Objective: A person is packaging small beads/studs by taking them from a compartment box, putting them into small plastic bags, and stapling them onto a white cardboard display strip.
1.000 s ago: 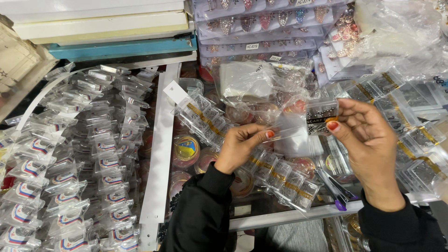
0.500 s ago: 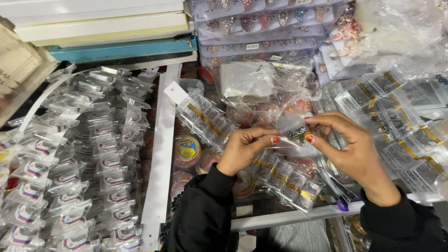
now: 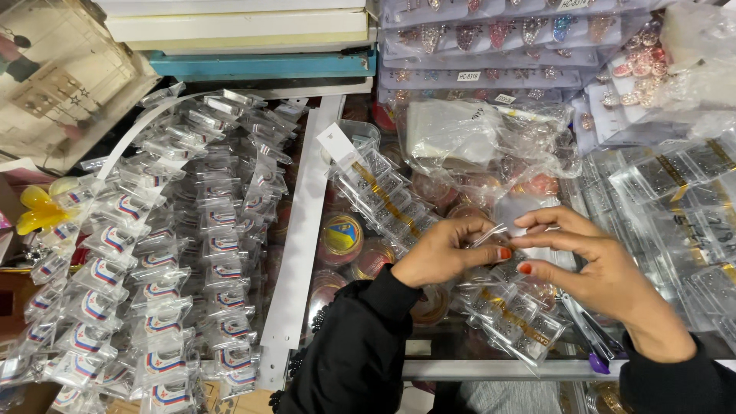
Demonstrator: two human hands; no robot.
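My left hand (image 3: pixel 448 251) and my right hand (image 3: pixel 594 264) meet at centre right, fingertips together on a small clear plastic packet (image 3: pixel 512 218). Both pinch it above a long strip of small clear packets with gold bands (image 3: pixel 399 203) that runs diagonally from upper left to lower right under my hands. Black sleeves cover both wrists. Under the strip lie round tins with coloured lids (image 3: pixel 341 236).
A wide spread of small clear packets with red, white and blue items (image 3: pixel 169 253) fills the left. A white rail (image 3: pixel 303 238) divides it from the centre. Cards of hair clips (image 3: pixel 491 38) lie at the top, clear bags (image 3: pixel 452 134) below them, more gold-banded packets (image 3: pixel 675 199) at right.
My right hand has moved left and down to meet my left hand. It held a small packet up alone before; now both hands pinch a packet together.
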